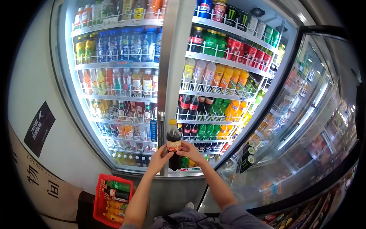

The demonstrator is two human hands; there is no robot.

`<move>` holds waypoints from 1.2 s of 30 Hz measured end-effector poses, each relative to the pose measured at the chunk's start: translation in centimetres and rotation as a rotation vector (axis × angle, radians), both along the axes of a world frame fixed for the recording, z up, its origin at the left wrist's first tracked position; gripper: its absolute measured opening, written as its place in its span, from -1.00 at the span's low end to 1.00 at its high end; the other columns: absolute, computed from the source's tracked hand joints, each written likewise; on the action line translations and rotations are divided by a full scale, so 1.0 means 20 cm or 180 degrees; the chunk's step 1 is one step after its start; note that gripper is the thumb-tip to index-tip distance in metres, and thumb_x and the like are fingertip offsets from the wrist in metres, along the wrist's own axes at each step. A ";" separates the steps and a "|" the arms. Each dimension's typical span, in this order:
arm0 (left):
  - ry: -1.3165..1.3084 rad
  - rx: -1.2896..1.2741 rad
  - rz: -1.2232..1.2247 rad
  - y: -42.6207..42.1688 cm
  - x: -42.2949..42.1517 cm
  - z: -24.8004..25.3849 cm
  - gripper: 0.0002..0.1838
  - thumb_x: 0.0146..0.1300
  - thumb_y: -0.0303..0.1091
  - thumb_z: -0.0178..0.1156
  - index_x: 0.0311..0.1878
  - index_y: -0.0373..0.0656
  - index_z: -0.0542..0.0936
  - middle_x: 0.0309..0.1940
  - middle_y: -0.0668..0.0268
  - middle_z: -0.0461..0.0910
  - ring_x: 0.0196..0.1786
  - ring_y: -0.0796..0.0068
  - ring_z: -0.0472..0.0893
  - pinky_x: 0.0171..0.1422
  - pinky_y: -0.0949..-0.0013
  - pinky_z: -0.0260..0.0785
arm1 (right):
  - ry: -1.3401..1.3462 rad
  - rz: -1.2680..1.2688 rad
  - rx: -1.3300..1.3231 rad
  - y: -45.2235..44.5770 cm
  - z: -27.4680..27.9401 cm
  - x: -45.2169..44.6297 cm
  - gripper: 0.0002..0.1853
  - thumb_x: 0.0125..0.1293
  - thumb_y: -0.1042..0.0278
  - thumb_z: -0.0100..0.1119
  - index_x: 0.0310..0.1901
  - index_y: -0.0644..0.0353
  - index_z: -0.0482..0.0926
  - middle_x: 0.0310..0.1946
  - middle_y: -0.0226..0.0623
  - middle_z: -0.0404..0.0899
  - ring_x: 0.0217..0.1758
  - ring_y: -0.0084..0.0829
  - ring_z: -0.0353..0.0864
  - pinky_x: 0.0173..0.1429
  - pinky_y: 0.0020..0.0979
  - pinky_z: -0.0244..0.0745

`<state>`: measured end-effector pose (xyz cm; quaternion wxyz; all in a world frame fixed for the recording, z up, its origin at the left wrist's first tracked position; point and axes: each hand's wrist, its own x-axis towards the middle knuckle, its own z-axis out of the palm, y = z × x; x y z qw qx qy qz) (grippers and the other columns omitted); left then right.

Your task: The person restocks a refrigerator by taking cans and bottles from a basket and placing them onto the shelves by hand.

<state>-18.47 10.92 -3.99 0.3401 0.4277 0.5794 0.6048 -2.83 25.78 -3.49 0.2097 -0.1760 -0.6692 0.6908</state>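
Bottle (174, 145): dark drink, yellow cap; upright, raised before the post (171, 68) between two banks of stocked shelves (217, 95).
Left hand (157, 159): fingers grasping the bottle's left side near its label.
Right hand (191, 151): fingers grasping the opposite side.
Glass door (301, 126): swung open, right.
Red basket (98, 198): lower left; holds orange bottles (115, 211), a green bottle (119, 186), a dark bottle (118, 194).
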 end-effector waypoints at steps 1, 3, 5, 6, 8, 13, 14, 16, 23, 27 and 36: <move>0.0020 -0.0018 -0.0025 0.07 0.04 0.01 -0.33 0.27 -0.13 0.34 0.34 -0.28 0.39 -0.10 0.18 0.67 -0.11 0.53 0.63 0.01 0.44 0.46 | 0.0192 0.0059 -0.0005 0.05 0.02 0.04 -0.28 0.22 0.42 0.39 0.37 0.32 0.27 0.20 -0.28 0.48 0.16 -0.49 0.54 0.19 -0.46 0.49; 0.0039 -0.0068 -0.0223 0.23 0.10 0.01 -0.41 0.33 -0.23 0.29 0.36 -0.24 0.39 -0.14 0.34 0.62 -0.12 0.63 0.54 -0.02 0.51 0.40 | 0.0050 -0.0118 -0.0081 0.13 0.09 0.18 -0.30 0.22 0.43 0.39 0.35 0.31 0.30 0.18 -0.28 0.50 0.15 -0.49 0.55 0.17 -0.47 0.50; 0.0226 -0.0156 -0.0372 0.35 0.17 0.04 -0.41 0.32 -0.22 0.29 0.35 -0.26 0.40 -0.07 0.29 0.62 -0.08 0.59 0.56 0.04 0.47 0.43 | 0.0076 -0.0187 -0.0055 0.24 0.11 0.29 -0.32 0.22 0.42 0.39 0.34 0.31 0.32 0.16 -0.29 0.50 0.15 -0.50 0.55 0.17 -0.47 0.50; 0.0154 -0.0100 -0.0457 0.41 0.21 0.06 -0.40 0.32 -0.21 0.29 0.35 -0.27 0.39 -0.05 0.27 0.62 -0.06 0.56 0.57 0.07 0.45 0.44 | 0.0093 -0.0240 -0.0024 0.28 0.12 0.33 -0.33 0.22 0.41 0.39 0.33 0.31 0.33 0.15 -0.29 0.51 0.14 -0.51 0.55 0.16 -0.47 0.50; 0.0237 -0.0078 -0.0486 0.51 0.27 0.10 -0.38 0.33 -0.19 0.28 0.37 -0.28 0.37 -0.03 0.22 0.61 -0.03 0.50 0.58 0.11 0.40 0.46 | 0.0294 -0.0531 -0.0038 0.33 0.11 0.35 -0.37 0.23 0.38 0.39 0.31 0.30 0.37 0.10 -0.31 0.52 0.09 -0.52 0.56 0.15 -0.47 0.48; -0.0025 -0.0303 -0.0704 0.72 0.28 0.06 -0.39 0.34 -0.19 0.27 0.38 -0.23 0.38 0.01 0.21 0.60 0.00 0.48 0.58 0.10 0.40 0.46 | 0.0371 -0.0874 -0.0127 0.43 0.06 0.41 -0.34 0.23 0.31 0.42 0.31 0.28 0.35 0.06 -0.25 0.55 0.04 -0.48 0.57 0.13 -0.45 0.49; -0.0203 -0.0218 -0.0781 0.74 0.31 0.07 -0.40 0.34 -0.20 0.27 0.38 -0.22 0.38 0.04 0.22 0.59 0.02 0.48 0.57 0.11 0.40 0.45 | 0.0256 -0.0997 -0.0065 0.44 0.06 0.44 -0.30 0.23 0.30 0.41 0.34 0.26 0.30 0.11 -0.20 0.53 0.07 -0.45 0.57 0.11 -0.43 0.50; -0.0475 -0.0106 -0.0898 0.81 0.36 0.07 -0.40 0.32 -0.24 0.28 0.38 -0.20 0.37 0.09 0.27 0.56 0.07 0.50 0.55 0.11 0.40 0.45 | 0.0045 -0.1164 0.0105 0.49 0.06 0.50 -0.21 0.23 0.28 0.42 0.40 0.22 0.18 0.14 -0.10 0.52 0.10 -0.39 0.58 0.08 -0.41 0.53; -0.0653 0.0159 -0.1090 1.11 0.54 -0.07 -0.42 0.33 -0.31 0.27 0.38 -0.20 0.36 0.08 0.31 0.56 0.07 0.54 0.55 0.12 0.44 0.44 | 0.0357 -0.1471 0.0038 0.68 -0.06 0.67 -0.21 0.24 0.30 0.41 0.40 0.20 0.16 0.14 -0.08 0.51 0.10 -0.39 0.58 0.13 -0.39 0.52; -0.0511 -0.0001 -0.1167 1.23 0.68 -0.02 -0.39 0.34 -0.30 0.26 0.39 -0.26 0.33 0.14 0.21 0.54 0.06 0.50 0.55 0.18 0.44 0.40 | 0.0239 -0.1678 0.0339 0.75 -0.03 0.78 -0.22 0.25 0.30 0.40 0.42 0.21 0.17 0.15 -0.08 0.51 0.11 -0.37 0.58 0.13 -0.38 0.53; -0.0629 -0.0080 -0.1187 1.47 0.88 -0.16 -0.40 0.34 -0.27 0.27 0.38 -0.26 0.35 0.09 0.19 0.56 0.02 0.48 0.59 0.09 0.45 0.45 | -0.0224 -0.2234 0.1085 0.92 -0.18 0.97 -0.34 0.32 0.28 0.29 0.37 0.34 0.27 0.12 -0.10 0.50 0.14 -0.30 0.56 0.16 -0.35 0.53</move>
